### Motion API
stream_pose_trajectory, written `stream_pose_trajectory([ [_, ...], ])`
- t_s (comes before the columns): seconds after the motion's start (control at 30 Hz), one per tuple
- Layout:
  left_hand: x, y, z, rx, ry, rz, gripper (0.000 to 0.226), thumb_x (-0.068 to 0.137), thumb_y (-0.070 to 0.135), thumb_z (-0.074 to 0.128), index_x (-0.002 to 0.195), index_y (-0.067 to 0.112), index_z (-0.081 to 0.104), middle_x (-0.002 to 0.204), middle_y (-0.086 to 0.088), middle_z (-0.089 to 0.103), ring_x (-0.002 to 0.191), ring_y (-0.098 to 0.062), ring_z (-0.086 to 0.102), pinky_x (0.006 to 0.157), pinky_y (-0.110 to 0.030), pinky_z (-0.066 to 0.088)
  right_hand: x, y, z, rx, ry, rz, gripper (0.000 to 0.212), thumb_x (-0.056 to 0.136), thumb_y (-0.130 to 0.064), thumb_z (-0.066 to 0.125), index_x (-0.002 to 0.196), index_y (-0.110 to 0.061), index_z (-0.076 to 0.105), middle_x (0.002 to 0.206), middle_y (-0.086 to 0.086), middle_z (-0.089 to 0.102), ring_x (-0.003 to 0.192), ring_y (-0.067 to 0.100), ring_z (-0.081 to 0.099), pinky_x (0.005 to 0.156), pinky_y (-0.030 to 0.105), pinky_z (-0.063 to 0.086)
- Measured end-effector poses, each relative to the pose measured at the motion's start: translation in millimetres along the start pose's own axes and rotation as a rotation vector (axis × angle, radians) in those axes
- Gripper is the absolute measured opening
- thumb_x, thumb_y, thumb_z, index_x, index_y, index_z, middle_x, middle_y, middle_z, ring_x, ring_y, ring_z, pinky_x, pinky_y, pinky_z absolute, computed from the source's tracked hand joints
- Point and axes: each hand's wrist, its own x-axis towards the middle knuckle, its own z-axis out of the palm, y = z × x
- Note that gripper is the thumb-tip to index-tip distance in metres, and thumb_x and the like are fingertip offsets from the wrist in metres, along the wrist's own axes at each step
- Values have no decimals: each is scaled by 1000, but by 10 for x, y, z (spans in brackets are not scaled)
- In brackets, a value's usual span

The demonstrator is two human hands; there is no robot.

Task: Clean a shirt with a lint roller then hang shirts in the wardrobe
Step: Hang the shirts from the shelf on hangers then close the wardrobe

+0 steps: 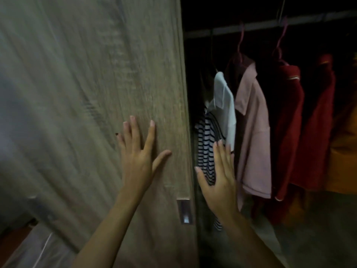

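The wardrobe door [96, 93], pale wood grain and blurred, fills the left of my view, its edge running down the middle. To the right the wardrobe stands open and dark, with a rail [270, 26] across the far top. Shirts hang from it in a row: two dark red ones [287, 122] at the right, a pink shirt [253, 132] on a pink hanger [280, 39] beside them, then a white shirt [224, 101], and a navy-and-white striped shirt [206, 147] nearest the door edge. My left hand [139, 161] lies flat on the door, fingers [133, 130] spread wide and holding nothing. My right hand [220, 180] is open too, fingers together and empty, raised in front of the striped shirt; whether it touches the cloth I cannot tell. A small metal recessed handle [185, 211] sits in the door's near edge, between my forearms.
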Motion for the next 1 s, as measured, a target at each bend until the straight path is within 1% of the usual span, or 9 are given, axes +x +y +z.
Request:
stream_pose_trajectory([
  [0.1, 20, -160, 112, 20, 23, 100, 82, 91, 65, 38, 152, 22, 5, 157, -15, -12, 145, -32, -11, 116, -56, 4, -72, -171, 238, -58, 31, 35, 70, 93, -39, 55, 148, -3, 29, 156, 12, 30, 148, 24, 18, 120, 41, 20],
  [0.17, 6, -196, 212, 38, 79, 122, 83, 90, 66, 40, 152, 23, 4, 157, -11, -20, 146, -29, -14, 117, -53, 0, -76, -258, 362, -91, 74, 38, 69, 94, -40, 53, 147, -2, 30, 155, 11, 30, 148, 26, 19, 120, 38, 19],
  [0.23, 3, -204, 310, 56, 144, 127, 80, 92, 64, 40, 152, 24, 7, 158, -9, -17, 146, -28, -11, 117, -50, 1, -67, -341, 487, -95, 106, 54, 68, 95, -39, 53, 147, -2, 29, 155, 10, 29, 148, 26, 19, 120, 36, 19],
  [0.37, -18, -192, 418, -53, 213, 131, 57, 100, 42, 28, 152, 25, 11, 160, -7, -11, 148, -26, -6, 117, -48, 3, -87, -464, 716, -98, 132, 88, 68, 97, -32, 51, 149, -3, 19, 158, 9, 21, 148, 23, 16, 120, 38, 18],
  [0.53, 0, -180, 433, -92, 249, 130, 54, 101, 35, 30, 151, 25, 15, 160, -6, -9, 148, -25, -5, 118, -46, 0, -138, -418, 819, -182, 160, 77, 65, 102, -33, 42, 151, -5, 9, 162, -2, 2, 149, 24, 11, 121, 38, 14],
  [0.67, -7, -147, 420, -99, 248, 138, 55, 100, 34, 32, 151, 25, 15, 160, -7, -9, 148, -26, -5, 118, -47, 0, -185, -381, 812, -190, 178, 79, 66, 103, -32, 39, 154, -16, 0, 161, 1, 6, 149, 25, 10, 122, 38, 11],
  [0.8, 9, -29, 378, -129, 213, 148, 55, 100, 34, 32, 152, 26, 13, 160, -6, -13, 147, -25, -8, 118, -46, -2, -186, -335, 748, -222, 192, 99, 65, 103, -32, 36, 154, -18, -3, 162, -6, -2, 149, 23, 8, 122, 37, 10],
  [0.9, 3, 80, 349, -134, 166, 166, 55, 100, 35, 32, 152, 26, 12, 159, -6, -14, 147, -25, -9, 118, -46, -3, -183, -309, 659, -242, 195, 128, 68, 102, -28, 41, 154, -14, 0, 162, 0, 1, 149, 29, 11, 119, 49, 19],
  [1.0, 18, 228, 245, -133, 106, 195, 53, 100, 34, 32, 151, 26, 21, 160, -7, -3, 148, -27, -1, 117, -47, 7, -164, -345, 590, -293, 215, 161, 69, 99, -21, 47, 153, -9, 6, 161, 7, 3, 149, 31, 6, 117, 53, 21],
])
